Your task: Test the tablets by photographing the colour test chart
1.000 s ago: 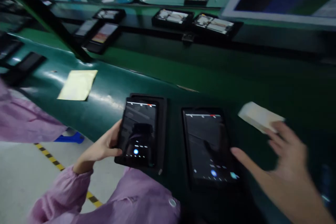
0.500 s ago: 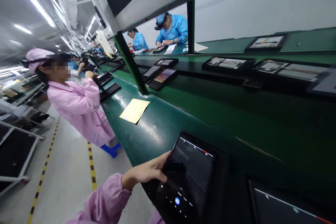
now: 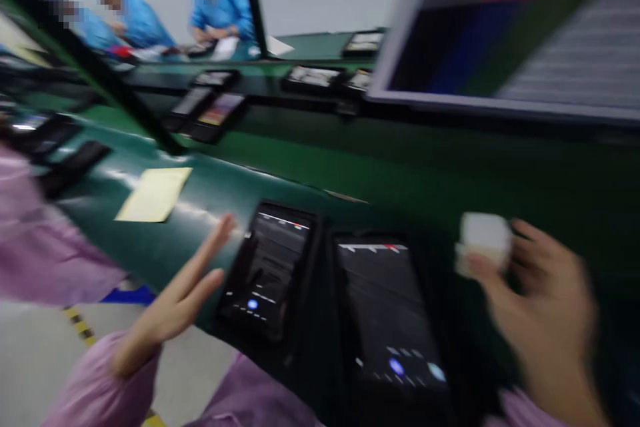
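Note:
Two dark tablets lie on the green bench before me, screens lit with a white and red line along the top. Just left of the nearer-left tablet (image 3: 267, 267), my left hand (image 3: 183, 293) hovers with its fingers apart, holding nothing. The second tablet (image 3: 385, 307) sits between my two hands. On the right, my right hand (image 3: 540, 300) pinches a small white block (image 3: 485, 240) between thumb and fingers, above the bench. Motion blur hides what kind of thing the block is.
A pale yellow sheet (image 3: 155, 193) lies on the green bench (image 3: 210, 187) at left. Behind runs a lower dark strip with several devices in trays (image 3: 313, 78). A board with coloured bars (image 3: 480, 47) stands at upper right. People in blue (image 3: 220, 0) work across; a pink sleeve (image 3: 45, 240) is at left.
My view has swung right. My left hand has come off the left tablet and spread its fingers. My right hand and the white block have come into view, as has the colour-bar board.

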`<action>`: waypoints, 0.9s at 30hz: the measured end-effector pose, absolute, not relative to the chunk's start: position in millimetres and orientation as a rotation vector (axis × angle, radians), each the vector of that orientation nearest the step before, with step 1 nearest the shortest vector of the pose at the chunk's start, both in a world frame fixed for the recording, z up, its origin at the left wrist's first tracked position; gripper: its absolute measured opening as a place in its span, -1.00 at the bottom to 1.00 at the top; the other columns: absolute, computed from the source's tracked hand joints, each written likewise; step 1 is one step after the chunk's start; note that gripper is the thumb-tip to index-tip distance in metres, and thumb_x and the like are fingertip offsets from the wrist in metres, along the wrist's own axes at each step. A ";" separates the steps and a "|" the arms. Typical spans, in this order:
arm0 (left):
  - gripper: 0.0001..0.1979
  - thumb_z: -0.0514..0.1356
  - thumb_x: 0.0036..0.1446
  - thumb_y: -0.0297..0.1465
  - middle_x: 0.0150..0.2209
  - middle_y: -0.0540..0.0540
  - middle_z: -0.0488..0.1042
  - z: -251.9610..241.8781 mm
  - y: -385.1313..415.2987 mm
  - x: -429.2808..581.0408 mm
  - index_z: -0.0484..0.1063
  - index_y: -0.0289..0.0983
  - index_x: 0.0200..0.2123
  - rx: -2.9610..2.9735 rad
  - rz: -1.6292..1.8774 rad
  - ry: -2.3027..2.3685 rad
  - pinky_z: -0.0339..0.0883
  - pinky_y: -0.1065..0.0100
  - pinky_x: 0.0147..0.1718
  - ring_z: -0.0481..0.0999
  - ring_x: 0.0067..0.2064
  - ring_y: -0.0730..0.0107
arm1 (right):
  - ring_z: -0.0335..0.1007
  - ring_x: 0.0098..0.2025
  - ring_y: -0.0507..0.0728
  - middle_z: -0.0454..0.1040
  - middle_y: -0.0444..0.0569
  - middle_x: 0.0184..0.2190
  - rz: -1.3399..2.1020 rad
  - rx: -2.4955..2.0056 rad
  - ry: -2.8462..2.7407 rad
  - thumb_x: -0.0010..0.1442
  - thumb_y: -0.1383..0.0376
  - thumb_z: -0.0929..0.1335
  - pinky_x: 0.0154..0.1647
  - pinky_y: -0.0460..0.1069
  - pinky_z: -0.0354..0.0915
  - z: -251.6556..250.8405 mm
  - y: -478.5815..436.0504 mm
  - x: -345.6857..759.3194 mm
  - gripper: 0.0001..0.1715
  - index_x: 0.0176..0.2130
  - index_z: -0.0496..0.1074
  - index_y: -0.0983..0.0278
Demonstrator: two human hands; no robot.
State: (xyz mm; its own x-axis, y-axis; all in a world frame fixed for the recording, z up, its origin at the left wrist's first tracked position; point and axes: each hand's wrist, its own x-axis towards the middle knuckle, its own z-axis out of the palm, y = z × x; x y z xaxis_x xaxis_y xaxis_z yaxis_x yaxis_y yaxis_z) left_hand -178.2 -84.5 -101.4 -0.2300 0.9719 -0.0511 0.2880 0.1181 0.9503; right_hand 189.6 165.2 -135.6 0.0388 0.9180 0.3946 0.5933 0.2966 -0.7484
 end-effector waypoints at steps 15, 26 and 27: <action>-0.43 0.18 0.38 -0.34 0.55 -0.19 -0.08 -129.0 -63.4 -55.2 0.25 -0.03 0.42 2.660 0.277 1.289 -0.08 -0.11 0.47 -0.16 0.57 0.02 | 0.34 0.33 0.33 0.33 0.02 0.26 0.751 -0.887 -1.889 0.41 0.31 0.34 0.27 0.35 0.46 -155.2 145.2 178.3 -0.45 0.30 0.31 -0.08; -0.51 0.19 0.39 -0.27 0.51 -0.32 0.01 -136.3 -53.3 -26.8 0.33 -0.10 0.35 2.664 0.336 1.339 -0.19 -0.12 0.46 -0.11 0.56 -0.01 | 0.33 0.35 0.27 0.34 -0.02 0.29 0.721 -0.887 -1.958 0.39 0.44 0.28 0.27 0.26 0.47 -165.9 145.9 162.2 -0.41 0.29 0.33 -0.02; -0.51 0.18 0.39 -0.27 0.50 -0.32 0.01 -137.4 -52.7 -25.5 0.34 -0.10 0.34 2.661 0.340 1.341 -0.20 -0.11 0.46 -0.11 0.56 -0.02 | 0.34 0.34 0.27 0.34 -0.02 0.29 0.711 -0.895 -1.961 0.38 0.45 0.27 0.25 0.24 0.49 -166.2 145.7 162.1 -0.41 0.28 0.34 -0.01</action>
State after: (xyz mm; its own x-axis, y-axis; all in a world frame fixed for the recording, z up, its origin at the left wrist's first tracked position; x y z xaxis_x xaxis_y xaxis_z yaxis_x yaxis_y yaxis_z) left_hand -25.5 -52.7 -137.4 0.5764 0.8056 0.1370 0.7734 -0.5919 0.2268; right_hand 162.1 145.7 -166.2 -0.3877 0.7998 0.4583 0.3204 0.5831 -0.7465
